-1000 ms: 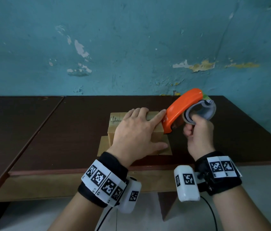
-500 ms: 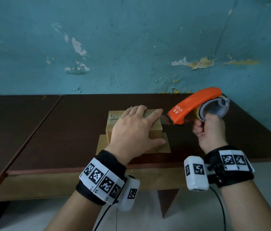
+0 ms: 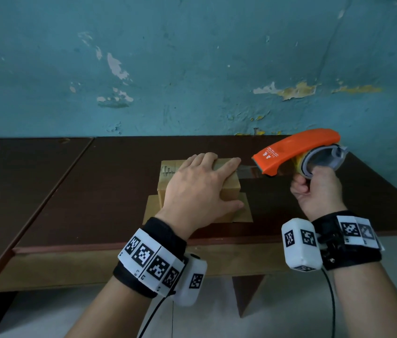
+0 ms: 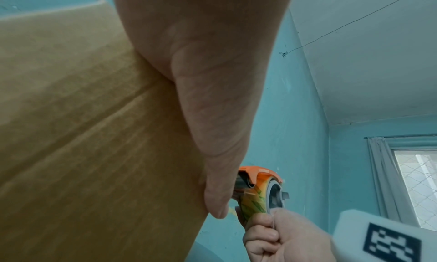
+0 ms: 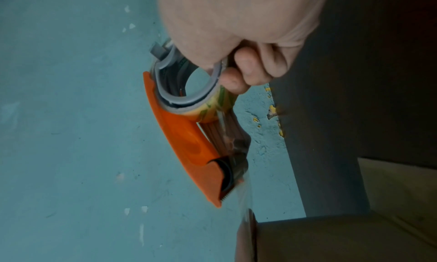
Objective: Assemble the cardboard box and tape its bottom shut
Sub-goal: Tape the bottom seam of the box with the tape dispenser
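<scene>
A small cardboard box (image 3: 230, 184) stands upside down on the dark wooden table (image 3: 109, 181), its lower flaps spread flat on the tabletop. My left hand (image 3: 200, 189) lies flat on the box's top with straight fingers, the thumb (image 4: 212, 153) down its near side. My right hand (image 3: 314, 191) grips an orange tape dispenser (image 3: 295, 150) in the air to the right of the box. A strip of clear tape (image 3: 247, 168) stretches from the dispenser's mouth (image 5: 227, 182) to the box's right edge (image 5: 250, 234).
A peeling teal wall (image 3: 192, 69) rises just behind the table. A second dark tabletop (image 3: 9, 179) adjoins on the left. The table's front edge (image 3: 95, 247) runs just before my wrists, with pale floor below. A window (image 4: 416, 182) shows in the left wrist view.
My right hand has pulled the dispenser from the box's right edge to the right and upward, drawing out a strip of tape. The left hand has stayed on the box.
</scene>
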Action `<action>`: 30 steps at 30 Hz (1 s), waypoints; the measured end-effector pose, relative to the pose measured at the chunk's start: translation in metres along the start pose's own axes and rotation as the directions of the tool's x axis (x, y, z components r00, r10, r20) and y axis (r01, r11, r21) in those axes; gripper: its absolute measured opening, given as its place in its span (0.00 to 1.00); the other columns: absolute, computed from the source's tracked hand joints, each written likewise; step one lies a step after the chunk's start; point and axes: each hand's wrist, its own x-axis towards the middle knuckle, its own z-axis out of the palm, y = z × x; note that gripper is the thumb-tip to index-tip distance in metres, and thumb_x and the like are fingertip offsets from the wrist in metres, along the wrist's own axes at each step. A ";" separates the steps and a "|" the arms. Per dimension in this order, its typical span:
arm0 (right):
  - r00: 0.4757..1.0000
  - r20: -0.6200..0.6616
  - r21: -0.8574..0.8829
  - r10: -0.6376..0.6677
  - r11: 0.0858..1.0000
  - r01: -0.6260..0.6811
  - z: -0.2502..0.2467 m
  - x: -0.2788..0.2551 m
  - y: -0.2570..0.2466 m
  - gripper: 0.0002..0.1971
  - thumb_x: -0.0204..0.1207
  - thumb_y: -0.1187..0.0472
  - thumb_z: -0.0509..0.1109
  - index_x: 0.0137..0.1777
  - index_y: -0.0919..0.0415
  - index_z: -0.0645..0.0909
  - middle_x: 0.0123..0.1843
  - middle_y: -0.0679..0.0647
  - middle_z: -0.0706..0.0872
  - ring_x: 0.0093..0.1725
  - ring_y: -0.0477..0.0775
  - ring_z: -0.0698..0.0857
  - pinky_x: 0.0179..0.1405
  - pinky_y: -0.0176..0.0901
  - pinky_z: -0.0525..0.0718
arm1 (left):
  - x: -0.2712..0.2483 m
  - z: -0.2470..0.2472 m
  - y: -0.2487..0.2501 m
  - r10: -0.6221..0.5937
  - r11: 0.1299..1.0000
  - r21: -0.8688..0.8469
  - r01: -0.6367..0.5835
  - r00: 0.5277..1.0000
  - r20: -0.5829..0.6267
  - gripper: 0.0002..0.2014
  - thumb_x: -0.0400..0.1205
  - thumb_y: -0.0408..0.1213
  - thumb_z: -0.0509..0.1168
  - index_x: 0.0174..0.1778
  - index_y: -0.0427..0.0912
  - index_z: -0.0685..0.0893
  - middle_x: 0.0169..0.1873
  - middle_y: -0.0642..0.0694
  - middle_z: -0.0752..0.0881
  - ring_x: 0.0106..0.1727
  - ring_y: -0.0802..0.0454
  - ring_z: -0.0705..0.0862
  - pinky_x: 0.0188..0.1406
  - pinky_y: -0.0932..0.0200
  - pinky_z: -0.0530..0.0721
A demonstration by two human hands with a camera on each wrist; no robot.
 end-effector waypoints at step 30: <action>0.737 0.326 -0.597 -0.592 0.476 0.646 0.002 0.001 0.029 0.11 0.76 0.73 0.70 0.53 0.58 0.84 0.44 0.50 0.86 0.42 0.48 0.86 0.37 0.26 0.80 | 0.000 -0.001 0.000 -0.026 0.999 0.021 0.025 0.999 0.027 0.59 0.74 0.75 0.67 0.92 0.42 0.52 0.85 0.42 0.69 0.87 0.44 0.66 0.89 0.49 0.57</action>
